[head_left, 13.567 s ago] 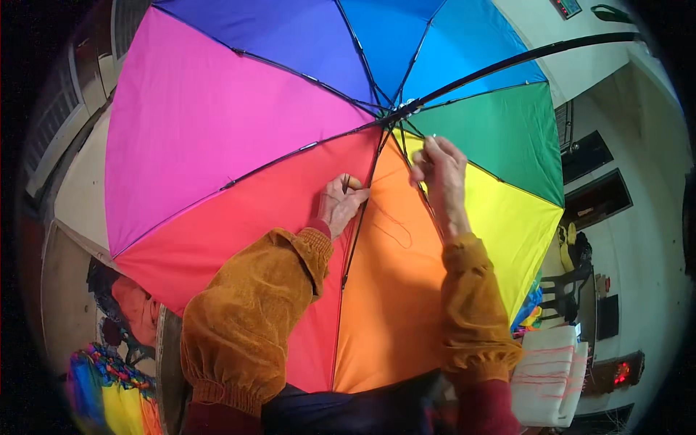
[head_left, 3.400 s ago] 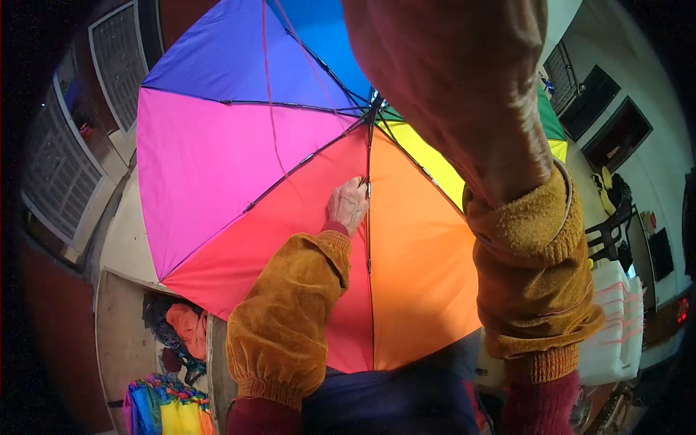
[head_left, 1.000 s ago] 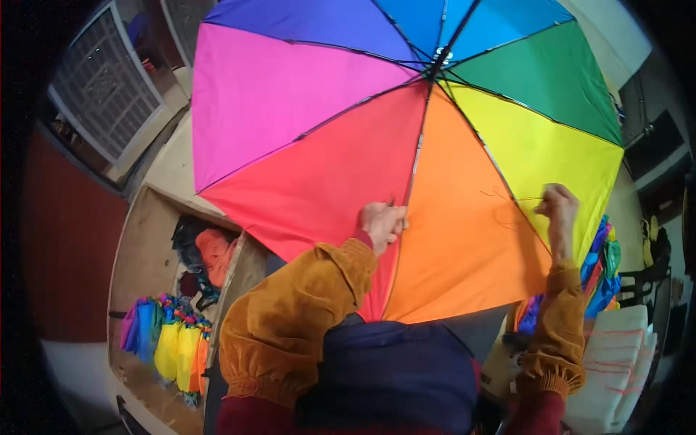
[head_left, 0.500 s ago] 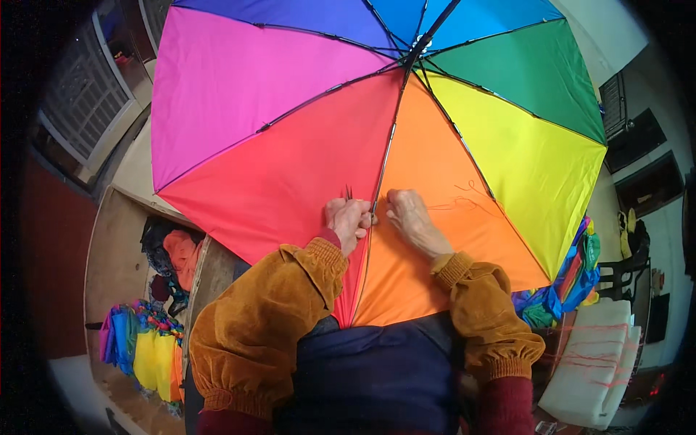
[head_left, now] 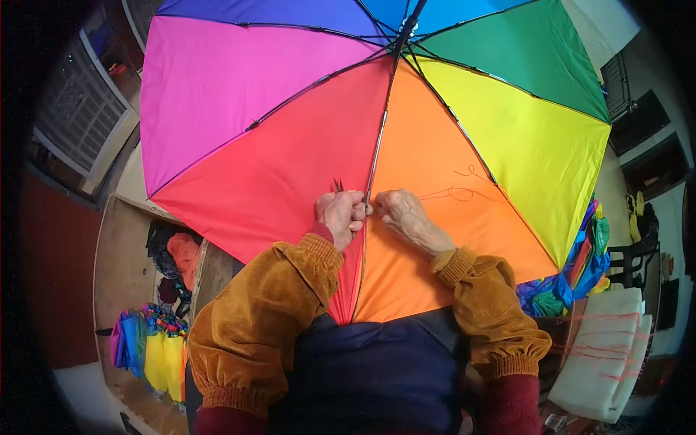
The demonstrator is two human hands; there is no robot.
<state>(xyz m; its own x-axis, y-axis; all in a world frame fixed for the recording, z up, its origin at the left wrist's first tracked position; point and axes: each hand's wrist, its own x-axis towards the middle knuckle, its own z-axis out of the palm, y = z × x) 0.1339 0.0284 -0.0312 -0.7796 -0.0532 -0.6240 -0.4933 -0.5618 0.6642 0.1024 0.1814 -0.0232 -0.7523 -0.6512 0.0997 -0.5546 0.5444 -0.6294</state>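
An opened umbrella (head_left: 304, 138) with rainbow panels lies inside up before me, its dark shaft and ribs showing. My left hand (head_left: 341, 215) is closed on small pointed snips (head_left: 338, 185), whose two dark tips stick out above the fingers. Its thumb and fingertips also pinch at the metal rib (head_left: 375, 156) between the red and orange panels. Just right of that rib, my right hand (head_left: 406, 216) is closed in a pinch, fingertips close to the left ones; what they hold is hidden. Loose red-orange thread (head_left: 460, 193) curls over the orange panel.
At the left, a wooden bin (head_left: 119, 246) holds folded rainbow fabric (head_left: 156, 355) and dark and coral cloth (head_left: 184, 254). More rainbow fabric (head_left: 580, 254) bulges beyond the umbrella's right edge. A pale padded block (head_left: 598, 355) with red threads across it stands at lower right.
My right hand has come in toward the rib, its fingertips now close to my left hand's. The umbrella sits slightly further left and higher in view.
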